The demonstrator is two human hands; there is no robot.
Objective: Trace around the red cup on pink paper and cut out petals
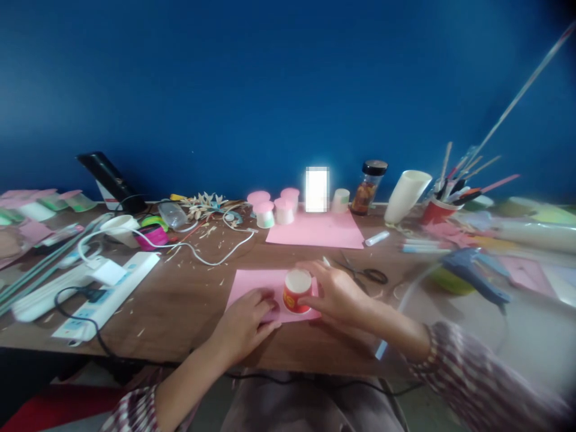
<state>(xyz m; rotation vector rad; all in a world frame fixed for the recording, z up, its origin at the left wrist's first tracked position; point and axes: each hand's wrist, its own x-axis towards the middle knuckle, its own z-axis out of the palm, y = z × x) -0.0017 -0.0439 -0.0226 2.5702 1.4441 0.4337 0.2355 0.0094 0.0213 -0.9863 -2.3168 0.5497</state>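
A red paper cup with yellow marking stands upside down, its pale base up, on a sheet of pink paper. My right hand is closed round the cup's right side, thumb at the front and fingers behind. The white tip of a slim thing, perhaps a pen, pokes up by that hand's fingers; the rest of it is hidden. To the left of the cup, my left hand lies on the paper's left part, its fingers a little bent and apart, holding nothing.
Scissors lie right of my right hand, near a blue glue gun. Behind are another pink sheet, several pink-topped cups and a jar. A power strip with cables lies left; a red cup holds tools.
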